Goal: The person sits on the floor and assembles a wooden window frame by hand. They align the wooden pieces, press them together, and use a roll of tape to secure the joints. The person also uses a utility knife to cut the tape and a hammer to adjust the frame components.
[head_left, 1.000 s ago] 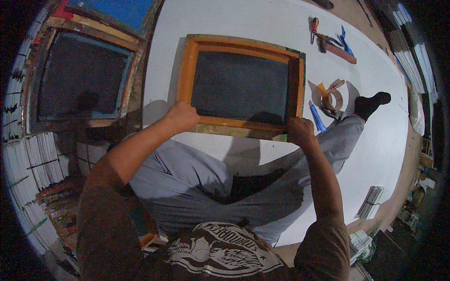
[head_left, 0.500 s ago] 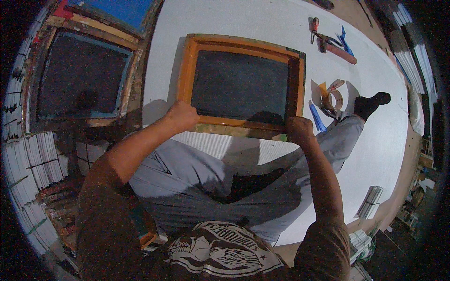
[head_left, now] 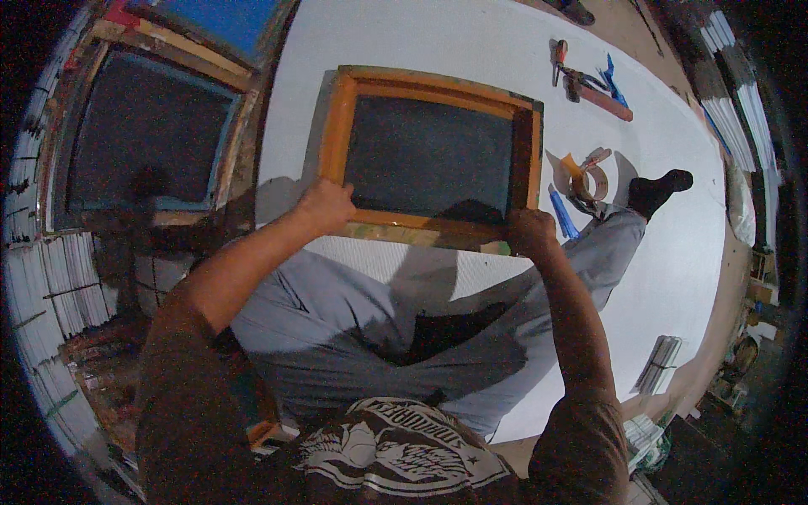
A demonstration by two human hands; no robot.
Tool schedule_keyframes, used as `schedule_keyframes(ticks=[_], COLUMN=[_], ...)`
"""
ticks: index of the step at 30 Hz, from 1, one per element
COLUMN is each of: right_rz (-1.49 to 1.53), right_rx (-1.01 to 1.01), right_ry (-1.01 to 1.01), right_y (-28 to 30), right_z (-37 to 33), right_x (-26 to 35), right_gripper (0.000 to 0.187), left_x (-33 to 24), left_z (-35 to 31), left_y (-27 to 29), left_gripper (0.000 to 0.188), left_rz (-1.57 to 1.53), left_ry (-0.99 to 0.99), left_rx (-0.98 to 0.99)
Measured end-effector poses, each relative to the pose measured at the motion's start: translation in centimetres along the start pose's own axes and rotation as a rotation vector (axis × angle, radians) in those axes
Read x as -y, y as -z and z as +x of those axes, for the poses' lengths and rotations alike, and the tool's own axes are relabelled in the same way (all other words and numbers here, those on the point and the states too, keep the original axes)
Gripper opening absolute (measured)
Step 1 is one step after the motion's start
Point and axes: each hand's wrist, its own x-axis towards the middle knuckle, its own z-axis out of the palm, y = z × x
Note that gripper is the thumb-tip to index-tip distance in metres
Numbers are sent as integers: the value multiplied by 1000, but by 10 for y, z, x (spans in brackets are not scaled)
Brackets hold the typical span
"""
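Between my two hands is a rectangular wooden frame with a dark mesh-like panel stretched across it, like a printing screen. My left hand is closed around its near left corner. At the near right corner my right hand grips the frame in the same way. The frame is above the white surface in front of my crossed legs, and it casts a shadow along its left side. My fingertips under the wood are hidden.
A tape roll, a blue-handled tool and an orange-yellow piece lie right of the frame. Beyond them are a red-handled screwdriver and a hammer. Another framed screen stands at left, above bundled paper stacks.
The view has shifted slightly, so the tools and my foot appear a little further left. Both hands keep their hold on the frame, which has barely moved.
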Motion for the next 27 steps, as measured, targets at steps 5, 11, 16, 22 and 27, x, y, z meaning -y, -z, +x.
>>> schedule_keyframes(ticks=[5, 11, 16, 22, 27], right_rz=[4, -45, 226, 509, 480], right_rx=[-119, -39, -128, -123, -184], right_ry=[-21, -33, -59, 111, 252], right_y=[-4, -7, 12, 13, 8], right_z=[-12, -8, -24, -38, -42], right_x=[6, -1, -28, -17, 25], right_gripper=[14, 13, 22, 41, 65], left_x=[4, 7, 9, -7, -50], left_z=[-3, -7, -10, -18, -27], left_y=[-5, -2, -5, 11, -22], left_gripper=[19, 17, 18, 36, 61], left_rz=[0, 123, 109, -204, -332], left_ry=[22, -91, -52, -88, -127], left_rx=[-27, 0, -6, -113, -335])
